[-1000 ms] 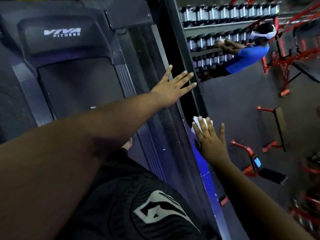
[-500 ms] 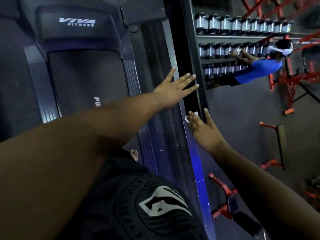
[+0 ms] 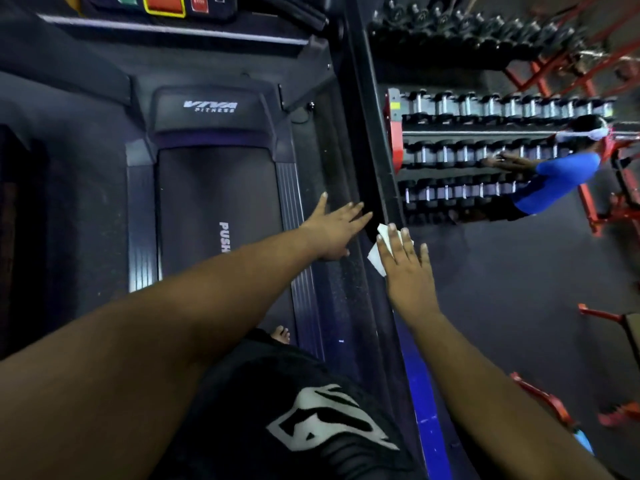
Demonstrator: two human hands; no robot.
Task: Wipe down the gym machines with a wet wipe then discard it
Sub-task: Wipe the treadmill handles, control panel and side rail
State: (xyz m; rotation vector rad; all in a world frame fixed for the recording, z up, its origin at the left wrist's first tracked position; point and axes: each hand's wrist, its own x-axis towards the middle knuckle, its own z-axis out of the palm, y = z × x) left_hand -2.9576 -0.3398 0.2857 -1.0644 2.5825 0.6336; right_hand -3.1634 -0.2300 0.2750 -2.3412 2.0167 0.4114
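**A:** status on hands?

**B:** My right hand is flat, fingers straight and a bit spread, pressing the wipe onto the dark rail that runs up the middle of the frame. No curl, nothing pinched.

**A:** where's the wipe exactly?

**B:** Centre frame, just right of middle. White, folded, mostly under my fingertips; one corner sticks out left of the hand, another pokes up past the fingers.

**A:** left?

**B:** My left hand is stretched out, fingers straight and splayed, lying on the dark strip between the treadmill and the rail. It holds nothing. It sits just left of the wipe, not touching it.

**A:** anything else in view?

**B:** Treadmill fills the left half, "VIVA FITNESS" on the hood, belt below it, coloured console buttons at top left. Dumbbell rack upper right, and a person in a blue shirt reaching at it. Red frames along the right edge. My bare toes show lower centre on the treadmill's side strip.
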